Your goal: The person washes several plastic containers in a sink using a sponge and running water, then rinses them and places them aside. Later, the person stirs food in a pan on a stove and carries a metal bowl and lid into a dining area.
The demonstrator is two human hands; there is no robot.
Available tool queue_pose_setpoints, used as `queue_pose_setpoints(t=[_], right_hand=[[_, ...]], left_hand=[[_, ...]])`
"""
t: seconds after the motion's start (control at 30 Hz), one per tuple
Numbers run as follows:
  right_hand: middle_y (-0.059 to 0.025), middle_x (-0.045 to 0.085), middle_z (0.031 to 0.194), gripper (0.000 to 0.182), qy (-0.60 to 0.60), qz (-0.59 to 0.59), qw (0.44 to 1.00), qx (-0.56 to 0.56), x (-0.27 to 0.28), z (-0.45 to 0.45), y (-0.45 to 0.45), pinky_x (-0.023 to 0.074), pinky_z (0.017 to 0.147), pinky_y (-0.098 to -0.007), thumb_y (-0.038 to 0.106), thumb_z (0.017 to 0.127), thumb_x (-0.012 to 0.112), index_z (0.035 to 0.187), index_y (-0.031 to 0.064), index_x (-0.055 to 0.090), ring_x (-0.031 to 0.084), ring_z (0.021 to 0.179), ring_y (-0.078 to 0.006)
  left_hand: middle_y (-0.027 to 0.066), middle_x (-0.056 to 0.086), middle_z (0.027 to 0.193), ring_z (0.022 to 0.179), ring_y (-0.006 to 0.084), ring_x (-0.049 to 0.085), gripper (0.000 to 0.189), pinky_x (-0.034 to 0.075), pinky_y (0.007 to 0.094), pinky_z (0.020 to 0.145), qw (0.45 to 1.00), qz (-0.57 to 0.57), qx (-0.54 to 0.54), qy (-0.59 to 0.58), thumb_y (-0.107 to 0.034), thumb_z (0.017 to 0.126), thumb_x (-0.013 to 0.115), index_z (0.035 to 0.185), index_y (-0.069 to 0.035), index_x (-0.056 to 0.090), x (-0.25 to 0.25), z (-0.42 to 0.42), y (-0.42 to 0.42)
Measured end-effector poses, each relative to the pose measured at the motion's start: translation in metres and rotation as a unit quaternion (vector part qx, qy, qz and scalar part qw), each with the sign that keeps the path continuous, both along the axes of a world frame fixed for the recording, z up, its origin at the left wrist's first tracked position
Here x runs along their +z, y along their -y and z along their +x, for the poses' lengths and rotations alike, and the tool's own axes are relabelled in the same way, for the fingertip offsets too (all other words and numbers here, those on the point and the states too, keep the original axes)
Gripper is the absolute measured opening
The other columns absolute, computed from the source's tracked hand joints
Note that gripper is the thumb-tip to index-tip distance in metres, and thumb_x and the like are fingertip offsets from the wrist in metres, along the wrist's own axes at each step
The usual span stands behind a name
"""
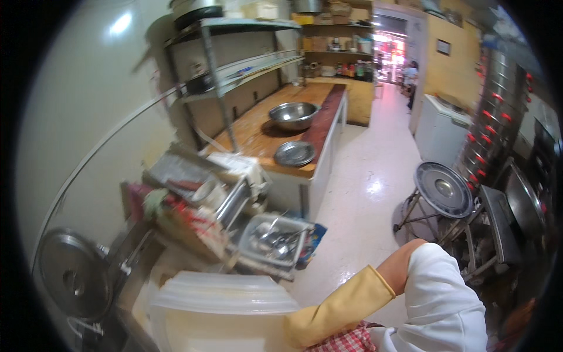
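Observation:
A yellow rubber glove covers my right hand (303,326) at the bottom centre, against the right side of a large whitish translucent plastic tub (224,292). Its fingers are hidden, so whether they grip the tub does not show. My left hand is out of view. Just beyond the tub is a white plastic basket (299,246) holding metal utensils. Farther off, a steel bowl (294,115) and a round metal plate or lid (294,153) rest on a wooden counter (253,127).
A metal shelf rack (211,57) rises over the counter. A round metal lid (74,273) is at the left wall. At right, another round lid (444,189) lies on a stand near stacked steel steamers (492,114) and a white chest freezer (440,127). People are beyond the doorway.

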State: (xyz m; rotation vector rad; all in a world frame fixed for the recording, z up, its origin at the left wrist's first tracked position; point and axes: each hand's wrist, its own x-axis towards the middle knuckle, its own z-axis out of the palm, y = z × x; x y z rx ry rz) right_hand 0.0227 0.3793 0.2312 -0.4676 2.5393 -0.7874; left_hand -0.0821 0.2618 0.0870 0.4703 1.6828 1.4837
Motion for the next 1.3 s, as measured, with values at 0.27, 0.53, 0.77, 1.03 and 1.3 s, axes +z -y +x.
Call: queue_pose_setpoints(t=[0.27,0.53,0.77,1.03,1.3], right_hand=[[-0.0072,0.066,0.108,0.031,-0.381,0.218,0.898,-0.019,0.095,0.093,-0.232,0.0421,0.1,-0.0498,0.013,0.074,0.062,0.105,0.0077,0.066,0.059,0.108,-0.0294],[-0.0042,0.058,0.118,0.038,-0.514,0.259,0.796,-0.187,0.164,0.098,-0.412,0.041,0.1,-0.0525,0.016,0.072,0.065,0.109,0.0122,0.06,0.044,0.123,-0.0303],[-0.0053,0.056,0.109,0.043,-0.463,0.243,0.827,-0.209,0.193,0.034,-0.555,0.0365,0.104,-0.0561,0.018,0.064,0.077,0.103,0.0114,0.061,0.046,0.122,-0.0278],[-0.0073,0.062,0.104,0.062,-0.565,0.222,0.761,-0.23,0.231,-0.045,-0.74,0.0411,0.095,-0.0409,0.001,0.047,0.086,0.104,0.0109,0.063,0.052,0.105,-0.0301],[-0.007,0.058,0.1,0.053,-0.634,0.089,0.706,-0.304,0.251,-0.195,-0.937,0.0432,0.09,-0.0365,0.012,0.054,0.088,0.1,0.0055,0.061,0.053,0.101,-0.0248]], left_hand=[[0.0101,0.055,0.122,0.111,0.0222,0.052,0.049,0.043,0.0436,0.095,0.991,0.056,-0.091,-0.078,-0.037,0.091,0.056,0.126,-0.004,0.049,0.033,0.061,-0.223],[0.0114,0.054,0.125,0.111,0.0228,0.053,0.047,0.045,0.0415,0.094,0.949,0.182,-0.092,-0.24,-0.03,0.092,0.058,0.128,-0.003,0.047,0.1,0.029,-0.413],[0.0125,0.053,0.128,0.111,0.0234,0.054,0.046,0.046,0.0397,0.094,0.878,0.304,-0.024,-0.368,-0.024,0.093,0.059,0.13,-0.001,0.045,0.147,-0.059,-0.583],[0.0068,0.04,0.142,0.125,0.0257,0.041,0.06,0.035,0.0475,0.1,0.912,0.397,-0.101,0.011,-0.049,0.093,0.038,0.141,-0.014,0.033,0.219,-0.155,-0.736],[0.0128,0.031,0.151,0.137,0.0305,0.03,0.063,0.023,0.0505,0.112,0.864,0.434,-0.082,0.241,-0.048,0.097,0.043,0.146,-0.011,0.03,0.287,-0.317,-0.899]])
